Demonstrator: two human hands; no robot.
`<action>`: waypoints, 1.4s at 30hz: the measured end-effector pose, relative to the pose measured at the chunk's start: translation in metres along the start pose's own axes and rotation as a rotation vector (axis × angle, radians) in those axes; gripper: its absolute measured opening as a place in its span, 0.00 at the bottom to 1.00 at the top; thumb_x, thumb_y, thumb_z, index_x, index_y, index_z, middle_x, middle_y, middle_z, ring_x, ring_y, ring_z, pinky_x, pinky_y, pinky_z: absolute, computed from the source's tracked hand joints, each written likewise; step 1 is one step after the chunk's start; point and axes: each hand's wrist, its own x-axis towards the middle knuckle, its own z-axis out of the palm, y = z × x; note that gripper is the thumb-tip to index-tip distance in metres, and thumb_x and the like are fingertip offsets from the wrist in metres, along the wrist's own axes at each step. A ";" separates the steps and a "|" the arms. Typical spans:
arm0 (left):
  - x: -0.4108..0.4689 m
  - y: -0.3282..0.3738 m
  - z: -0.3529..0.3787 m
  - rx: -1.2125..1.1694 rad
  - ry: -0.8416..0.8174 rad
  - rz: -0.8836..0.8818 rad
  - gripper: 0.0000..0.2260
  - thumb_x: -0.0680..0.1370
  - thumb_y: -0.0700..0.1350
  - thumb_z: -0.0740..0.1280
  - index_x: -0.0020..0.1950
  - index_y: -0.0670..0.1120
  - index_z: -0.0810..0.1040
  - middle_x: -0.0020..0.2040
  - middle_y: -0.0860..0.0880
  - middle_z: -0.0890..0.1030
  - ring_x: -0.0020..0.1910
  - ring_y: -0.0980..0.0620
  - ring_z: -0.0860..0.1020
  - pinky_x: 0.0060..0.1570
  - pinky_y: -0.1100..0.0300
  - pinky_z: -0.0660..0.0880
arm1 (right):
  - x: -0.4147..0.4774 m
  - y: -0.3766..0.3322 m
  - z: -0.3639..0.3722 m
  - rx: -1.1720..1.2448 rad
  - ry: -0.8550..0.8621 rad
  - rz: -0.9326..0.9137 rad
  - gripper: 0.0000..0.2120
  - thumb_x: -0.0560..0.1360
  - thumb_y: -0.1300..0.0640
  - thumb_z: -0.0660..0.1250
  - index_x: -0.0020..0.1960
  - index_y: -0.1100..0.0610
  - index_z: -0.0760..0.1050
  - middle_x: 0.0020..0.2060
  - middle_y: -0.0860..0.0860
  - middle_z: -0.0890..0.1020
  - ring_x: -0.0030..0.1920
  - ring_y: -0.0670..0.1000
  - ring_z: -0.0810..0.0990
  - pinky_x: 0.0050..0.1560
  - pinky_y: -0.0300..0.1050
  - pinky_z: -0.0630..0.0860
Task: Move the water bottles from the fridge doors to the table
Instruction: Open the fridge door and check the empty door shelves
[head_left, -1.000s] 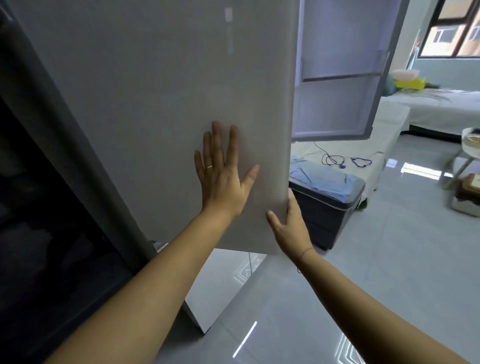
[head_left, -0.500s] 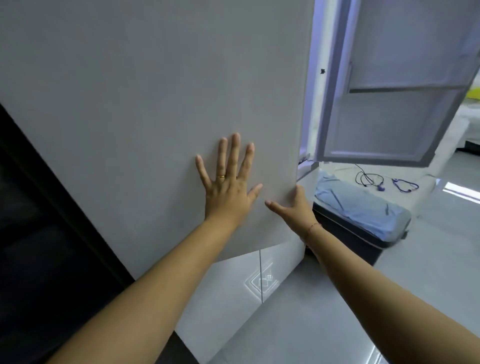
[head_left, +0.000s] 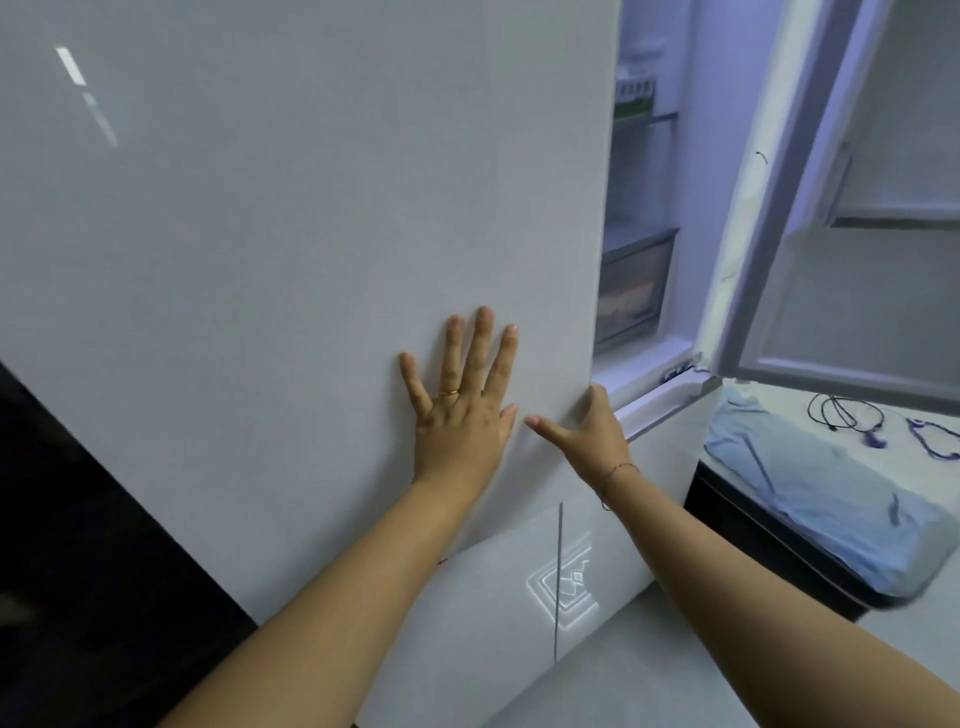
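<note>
So left hand (head_left: 460, 415) flat, fingers spread on left fridge door (head_left: 311, 234); right hand (head_left: 592, 434) hooks its near edge. Push even, mind pinched fingers. No water bottles visible; right door (head_left: 857, 234) open.

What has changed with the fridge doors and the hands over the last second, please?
The left fridge door has swung further toward shut, pushed by the flat left hand; only a narrow gap onto the lit shelves remains. The right hand has kept its grip on that door's edge. The right fridge door stays wide open.
</note>
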 end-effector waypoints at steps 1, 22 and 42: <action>0.002 0.000 0.002 0.014 -0.003 -0.008 0.42 0.73 0.58 0.65 0.79 0.52 0.44 0.77 0.49 0.30 0.76 0.47 0.30 0.68 0.34 0.31 | 0.005 0.000 0.001 -0.009 -0.007 -0.007 0.30 0.65 0.46 0.77 0.57 0.53 0.65 0.51 0.47 0.75 0.51 0.48 0.74 0.47 0.42 0.70; 0.020 0.010 -0.006 0.185 -0.264 -0.179 0.44 0.73 0.62 0.65 0.79 0.51 0.42 0.79 0.46 0.40 0.76 0.42 0.33 0.69 0.32 0.36 | 0.045 -0.003 0.009 0.058 -0.179 -0.048 0.32 0.66 0.47 0.76 0.62 0.55 0.66 0.58 0.51 0.77 0.59 0.54 0.75 0.53 0.43 0.70; 0.084 0.182 -0.026 -0.480 -0.393 0.191 0.30 0.78 0.62 0.52 0.75 0.46 0.63 0.76 0.46 0.64 0.76 0.46 0.60 0.75 0.49 0.46 | 0.045 0.068 -0.198 -0.143 0.282 -0.077 0.38 0.69 0.53 0.74 0.73 0.59 0.60 0.69 0.56 0.68 0.70 0.55 0.66 0.71 0.51 0.63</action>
